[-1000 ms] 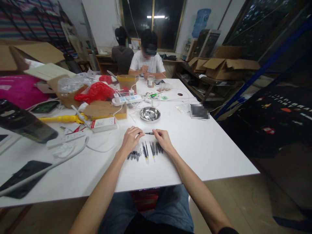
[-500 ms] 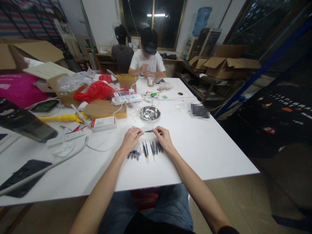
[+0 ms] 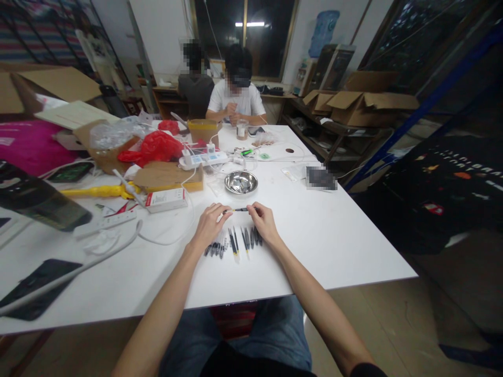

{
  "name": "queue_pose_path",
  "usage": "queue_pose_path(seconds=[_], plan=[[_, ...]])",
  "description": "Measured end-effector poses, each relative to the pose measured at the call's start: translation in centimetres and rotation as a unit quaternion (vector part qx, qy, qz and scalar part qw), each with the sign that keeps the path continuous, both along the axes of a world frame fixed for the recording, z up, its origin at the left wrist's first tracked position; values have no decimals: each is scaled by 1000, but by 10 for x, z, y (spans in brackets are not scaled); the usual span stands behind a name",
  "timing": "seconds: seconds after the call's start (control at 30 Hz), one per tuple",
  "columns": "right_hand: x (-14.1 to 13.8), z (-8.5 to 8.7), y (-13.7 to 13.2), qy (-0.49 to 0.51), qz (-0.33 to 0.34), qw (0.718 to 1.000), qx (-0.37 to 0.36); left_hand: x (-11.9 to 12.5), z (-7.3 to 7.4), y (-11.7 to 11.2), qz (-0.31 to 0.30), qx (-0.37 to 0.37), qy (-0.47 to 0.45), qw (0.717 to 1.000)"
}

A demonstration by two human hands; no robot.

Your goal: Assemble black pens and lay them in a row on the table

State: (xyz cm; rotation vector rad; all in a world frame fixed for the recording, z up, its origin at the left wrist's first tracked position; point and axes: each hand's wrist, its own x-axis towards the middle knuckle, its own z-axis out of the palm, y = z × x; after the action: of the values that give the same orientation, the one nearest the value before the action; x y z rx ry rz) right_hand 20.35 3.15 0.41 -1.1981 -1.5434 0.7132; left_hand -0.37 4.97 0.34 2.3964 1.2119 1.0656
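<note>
- Pinching one end of a slim pen-like piece (image 3: 241,209), our left hand (image 3: 214,219) holds it crosswise over the white table (image 3: 334,241).
- Our right hand (image 3: 263,219) nips its other end between thumb and fingers.
- Nearer us, slender dark parts (image 3: 233,242) lie side by side in groups.
- Just beyond our hands sits a metal bowl (image 3: 241,191).

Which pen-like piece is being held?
The dark piece pinched crosswise between left hand and right hand; the other pieces lie roughly lengthwise on the table.
</note>
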Motion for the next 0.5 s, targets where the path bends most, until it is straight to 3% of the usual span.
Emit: queue_pose_path(seconds=[0.13, 0.3, 0.5], plan=[[2, -3, 3, 27, 7, 1000, -6, -1, 1, -1, 26, -18, -5, 999], [6, -11, 9, 27, 1, 1000, 15, -3, -3, 1, 10, -37, 20, 999], [9, -13, 8, -105, -21, 994, 34, -7, -11, 6, 30, -7, 57, 998]])
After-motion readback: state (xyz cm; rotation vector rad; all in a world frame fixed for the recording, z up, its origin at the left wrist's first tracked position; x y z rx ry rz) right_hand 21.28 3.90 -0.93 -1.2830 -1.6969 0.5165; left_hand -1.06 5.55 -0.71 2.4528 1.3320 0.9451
